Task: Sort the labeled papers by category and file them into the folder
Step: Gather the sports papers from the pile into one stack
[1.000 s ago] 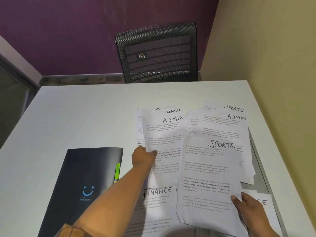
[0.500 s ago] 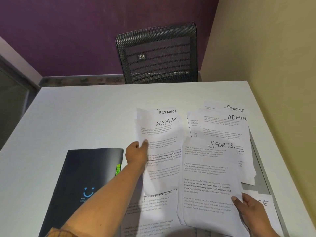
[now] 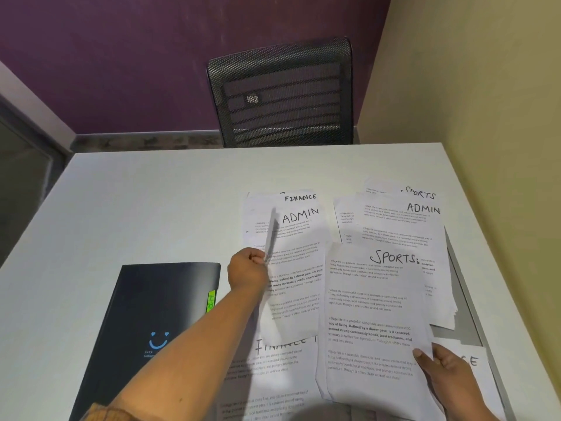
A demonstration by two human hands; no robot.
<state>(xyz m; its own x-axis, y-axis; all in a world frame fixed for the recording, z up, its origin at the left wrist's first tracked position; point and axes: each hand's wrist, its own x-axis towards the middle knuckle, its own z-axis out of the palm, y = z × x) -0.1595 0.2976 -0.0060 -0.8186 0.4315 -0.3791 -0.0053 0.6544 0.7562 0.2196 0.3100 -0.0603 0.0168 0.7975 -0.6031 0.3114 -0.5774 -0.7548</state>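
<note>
- White table point(image 3: 151, 208) w/ a purple wall and a mesh chair point(image 3: 282, 95) beyond it; the dark folder point(image 3: 145, 314) lies closed on it, a green tab point(image 3: 211, 300) poking out of its right edge.
- Papers all sit right of the folder in loose overlapping piles. None is in the folder, so I'd say the sorting is at an early stage.
- My left hand point(image 3: 247, 271) is just right of the folder's far corner, fingers curled, pinching the left edge of the ADMIN sheet point(image 3: 299, 268). That edge is raised and blurred.
- Prob. gripped at the edge so it peels off w/o dragging the FINANCE sheet point(image 3: 273, 369) under its near end.
- My right hand point(image 3: 449, 375) is well right of the folder, thumb on top of the SPORTS sheet point(image 3: 370, 314) at its near corner. Fingers underneath are hidden; it looks like more than one sheet is held.
- I'd guess that grip keeps the pile from sliding.
- Sheets are thin white pages: small printed paras, big handwritten category at the top.
- A second ADMIN page point(image 3: 403, 226) lies further right of the folder, likely its match.
</note>
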